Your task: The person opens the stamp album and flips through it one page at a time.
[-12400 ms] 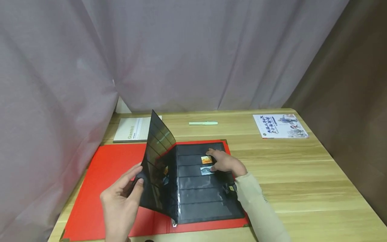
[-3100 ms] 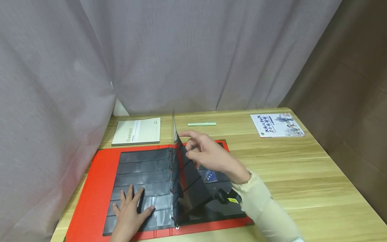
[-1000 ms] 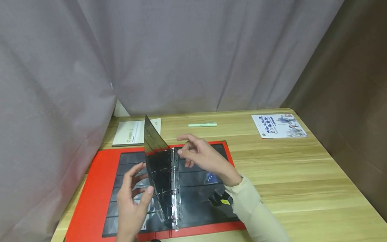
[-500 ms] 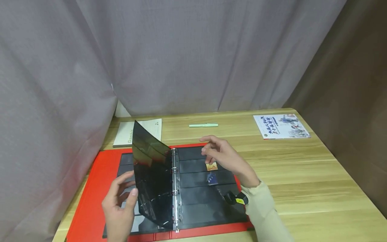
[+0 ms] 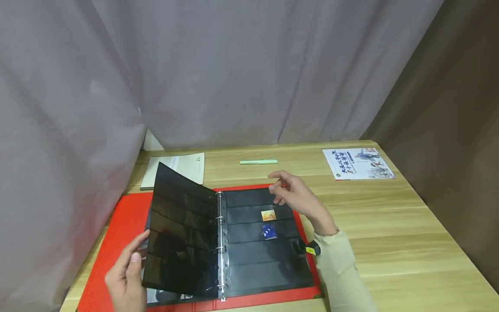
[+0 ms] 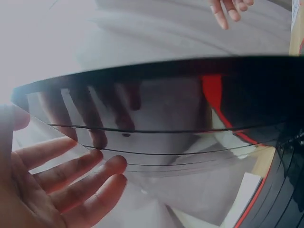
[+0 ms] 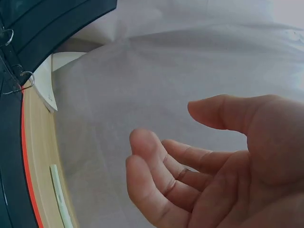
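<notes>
A red ring-binder stamp album [image 5: 132, 208] lies spread on the table. One black pocket page [image 5: 183, 234] stands tilted up to the left of its metal rings [image 5: 221, 247]. My left hand [image 5: 126, 271] is at that page's outer edge; in the left wrist view its extended fingers [image 6: 90, 190] reach the page's underside, mirrored in the glossy surface. The right-hand page [image 5: 269, 268] lies flat, bearing an orange-yellow stamp [image 5: 268, 215] and a blue stamp [image 5: 269, 232]. Above its upper right corner hovers my right hand [image 5: 298, 197], fingers loosely bent around nothing.
Behind the album lie a cream notebook [image 5: 195, 167], partly covered by the raised page, and a pale green pen [image 5: 259, 161]. A white illustrated booklet [image 5: 358, 164] is at the back right. Grey curtain [image 5: 234, 78] hangs behind the wooden table [image 5: 390, 242].
The raised page has swung further left with my left hand. My right hand has moved right, away from the rings, uncovering the orange-yellow stamp above the blue one.
</notes>
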Demonstrator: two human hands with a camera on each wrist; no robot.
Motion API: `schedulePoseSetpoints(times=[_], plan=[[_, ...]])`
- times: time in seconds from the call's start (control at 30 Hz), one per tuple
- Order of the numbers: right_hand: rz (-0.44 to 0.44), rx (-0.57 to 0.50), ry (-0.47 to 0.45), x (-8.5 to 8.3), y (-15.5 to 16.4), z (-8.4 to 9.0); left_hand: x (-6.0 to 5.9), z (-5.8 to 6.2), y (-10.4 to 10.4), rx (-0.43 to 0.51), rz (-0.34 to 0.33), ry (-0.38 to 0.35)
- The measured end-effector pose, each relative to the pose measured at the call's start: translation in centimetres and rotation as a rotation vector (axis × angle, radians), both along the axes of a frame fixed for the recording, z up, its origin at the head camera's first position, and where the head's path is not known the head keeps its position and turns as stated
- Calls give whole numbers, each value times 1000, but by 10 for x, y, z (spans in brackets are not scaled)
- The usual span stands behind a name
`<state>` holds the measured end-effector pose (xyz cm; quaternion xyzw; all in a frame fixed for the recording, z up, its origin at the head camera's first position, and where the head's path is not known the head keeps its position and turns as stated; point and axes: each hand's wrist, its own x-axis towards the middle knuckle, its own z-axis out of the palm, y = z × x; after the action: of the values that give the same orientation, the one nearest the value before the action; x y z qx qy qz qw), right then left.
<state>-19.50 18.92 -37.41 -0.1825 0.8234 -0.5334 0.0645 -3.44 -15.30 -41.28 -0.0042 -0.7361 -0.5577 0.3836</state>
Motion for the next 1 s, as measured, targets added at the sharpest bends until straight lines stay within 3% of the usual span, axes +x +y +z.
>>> schedulePoseSetpoints(times=[0.1, 0.3, 0.43, 0.6, 0.73, 0.9, 1.0], plan=[[-23, 34, 27, -1, 0, -3, 5, 2, -5, 50, 50, -102], [-58, 160, 96, -3, 0, -8, 11, -9, -22, 108, 45, -154], [-84, 212, 97, -5, 1, -11, 16, -19, -33, 99, 77, -196], [-97, 247, 80, -9, 0, -17, 17, -23, -37, 52, 152, -253], [-95, 250, 65, -13, 1, -23, 16, -27, -37, 16, 154, -243], [-102, 259, 40, -16, 1, -30, 11, -37, -40, -19, 126, -128], [-103, 269, 36, -20, 2, -35, 11, -41, -41, -19, 148, -154]])
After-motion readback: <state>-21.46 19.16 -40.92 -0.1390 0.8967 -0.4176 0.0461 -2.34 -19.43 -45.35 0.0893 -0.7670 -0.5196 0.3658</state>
